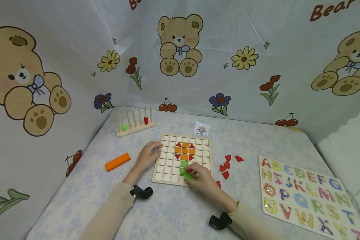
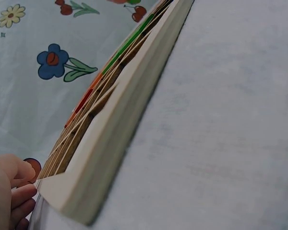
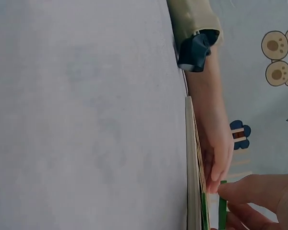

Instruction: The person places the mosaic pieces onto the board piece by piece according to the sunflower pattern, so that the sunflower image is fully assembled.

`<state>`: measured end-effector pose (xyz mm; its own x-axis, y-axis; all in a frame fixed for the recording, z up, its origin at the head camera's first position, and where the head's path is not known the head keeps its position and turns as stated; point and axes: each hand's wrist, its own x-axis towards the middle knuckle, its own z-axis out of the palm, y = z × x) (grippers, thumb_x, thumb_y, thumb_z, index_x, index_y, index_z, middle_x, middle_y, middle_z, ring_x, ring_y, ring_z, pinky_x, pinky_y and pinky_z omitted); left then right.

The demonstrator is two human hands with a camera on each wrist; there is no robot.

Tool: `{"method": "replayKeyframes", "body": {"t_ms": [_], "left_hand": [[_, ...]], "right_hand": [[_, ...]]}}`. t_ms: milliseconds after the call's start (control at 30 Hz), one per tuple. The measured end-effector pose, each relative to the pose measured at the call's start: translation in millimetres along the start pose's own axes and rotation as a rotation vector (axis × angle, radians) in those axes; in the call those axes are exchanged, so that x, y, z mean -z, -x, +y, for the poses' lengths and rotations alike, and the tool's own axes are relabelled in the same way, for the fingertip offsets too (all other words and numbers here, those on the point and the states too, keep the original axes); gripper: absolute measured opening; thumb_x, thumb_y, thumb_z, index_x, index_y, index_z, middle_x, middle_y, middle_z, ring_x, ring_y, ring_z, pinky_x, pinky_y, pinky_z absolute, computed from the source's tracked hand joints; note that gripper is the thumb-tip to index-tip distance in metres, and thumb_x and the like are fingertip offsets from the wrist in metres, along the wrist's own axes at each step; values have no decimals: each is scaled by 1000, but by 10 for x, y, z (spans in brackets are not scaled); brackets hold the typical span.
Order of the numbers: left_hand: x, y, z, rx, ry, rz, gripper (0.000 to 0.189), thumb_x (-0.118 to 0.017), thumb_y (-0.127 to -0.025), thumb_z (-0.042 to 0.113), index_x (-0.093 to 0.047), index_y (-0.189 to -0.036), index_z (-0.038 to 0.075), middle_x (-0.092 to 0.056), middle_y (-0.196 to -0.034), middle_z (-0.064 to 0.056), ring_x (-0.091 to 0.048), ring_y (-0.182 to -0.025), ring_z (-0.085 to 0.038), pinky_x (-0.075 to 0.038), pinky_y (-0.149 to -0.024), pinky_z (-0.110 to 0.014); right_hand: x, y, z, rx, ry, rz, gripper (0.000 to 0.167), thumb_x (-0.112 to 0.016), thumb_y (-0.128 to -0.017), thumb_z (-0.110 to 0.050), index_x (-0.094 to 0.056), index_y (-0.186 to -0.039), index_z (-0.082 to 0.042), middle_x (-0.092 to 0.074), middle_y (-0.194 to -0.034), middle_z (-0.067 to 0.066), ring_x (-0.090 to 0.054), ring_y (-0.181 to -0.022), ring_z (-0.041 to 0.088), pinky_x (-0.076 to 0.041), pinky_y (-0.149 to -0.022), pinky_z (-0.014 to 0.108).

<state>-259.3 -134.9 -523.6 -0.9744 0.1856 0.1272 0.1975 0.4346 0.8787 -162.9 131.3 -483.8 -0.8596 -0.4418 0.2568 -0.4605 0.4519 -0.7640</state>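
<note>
A wooden grid board (image 1: 165,162) lies mid-table. On it orange squares (image 1: 185,145), an orange round piece (image 1: 184,151) and red quarter-circle pieces (image 1: 192,146) form a flower, with green squares (image 1: 184,163) in a column below. My left hand (image 1: 147,156) holds the board's left edge; in the left wrist view its fingers (image 2: 23,191) are at the board's corner. Over the board's lower part, my right hand (image 1: 202,178) pinches a green square tile (image 3: 223,205) between thumb and fingers. That tile is seen edge-on, above the board, in the right wrist view.
Loose red pieces (image 1: 226,164) lie right of the board, beside an alphabet puzzle (image 1: 262,186). A pattern card (image 1: 202,128) lies behind. To the left are an orange bar (image 1: 117,162) and a peg stand (image 1: 136,128) with green and red rings.
</note>
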Motion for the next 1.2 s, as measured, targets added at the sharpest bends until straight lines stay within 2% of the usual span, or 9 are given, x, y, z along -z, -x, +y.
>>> {"method": "replayKeyframes", "body": {"t_ms": [167,400,633,733,800,933,1000,1100,1200], "left_hand": [[12,12,27,-6,12,0,30,-56,-102,19,-64,-128,8,-56,-137,-11,-52,-130,-31,-39,-112,-54],[6,-1,39,-18,-9,7,31,-58,-101,19,-64,-128,6,-56,-137,-12,-52,-130,-31,-39,-112,-52],[11,2,28,-20,-15,10,31,-58,-101,19,-64,-129,7,-57,-137,-11,-51,-132,-30,-38,-113,-52],[8,6,26,-14,-10,9,31,-57,-101,20,-65,-129,7,-57,-137,-11,-51,-132,-30,-38,-113,-53],[6,8,29,-11,-9,10,31,-57,-101,20,-65,-129,8,-57,-138,-11,-50,-133,-31,-38,-113,-53],[2,9,29,-9,-17,12,32,-57,-101,21,-64,-129,7,-57,-138,-11,-50,-133,-31,-38,-113,-54],[0,9,24,-7,-23,12,32,-57,-101,21,-64,-129,7,-57,-138,-11,-50,-133,-31,-38,-113,-53],[-1,5,13,-4,-29,12,32,-57,-101,21,-64,-129,8,-57,-138,-11,-49,-134,-31,-37,-114,-53],[-3,-4,7,0,-26,10,32,-57,-101,22,-64,-129,8,-57,-137,-10,-49,-134,-30,-38,-114,-53]], "right_hand": [[-141,-111,8,18,-22,-73,35,-74,-81,5,-67,-115,3,-70,-104,12,-65,-94,26,-57,-84,29],[-190,-67,34,5,-40,-22,34,-75,-80,6,-68,-114,3,-71,-103,12,-66,-94,26,-58,-82,29],[-139,-67,40,0,-44,-20,29,-72,-84,4,-69,-112,2,-71,-102,12,-66,-91,24,-56,-80,24],[-10,-108,84,-56,-26,68,25,-72,-85,3,-69,-110,3,-71,-100,14,-66,-89,25,-57,-78,25],[125,-139,158,-111,12,173,24,-72,-86,3,-70,-109,4,-71,-98,16,-65,-87,26,-56,-75,27],[429,-149,381,-268,105,407,26,-69,-87,3,-68,-113,6,-69,-102,21,-64,-91,32,-54,-78,36],[551,-128,512,-347,155,487,29,-67,-87,3,-67,-116,7,-68,-107,23,-62,-94,34,-52,-79,40],[670,-93,667,-444,192,540,37,-65,-86,4,-62,-122,11,-63,-113,29,-61,-100,40,-51,-83,48],[723,-79,749,-532,222,539,48,-62,-84,2,-54,-130,13,-58,-114,31,-57,-99,42,-50,-82,50]]}}
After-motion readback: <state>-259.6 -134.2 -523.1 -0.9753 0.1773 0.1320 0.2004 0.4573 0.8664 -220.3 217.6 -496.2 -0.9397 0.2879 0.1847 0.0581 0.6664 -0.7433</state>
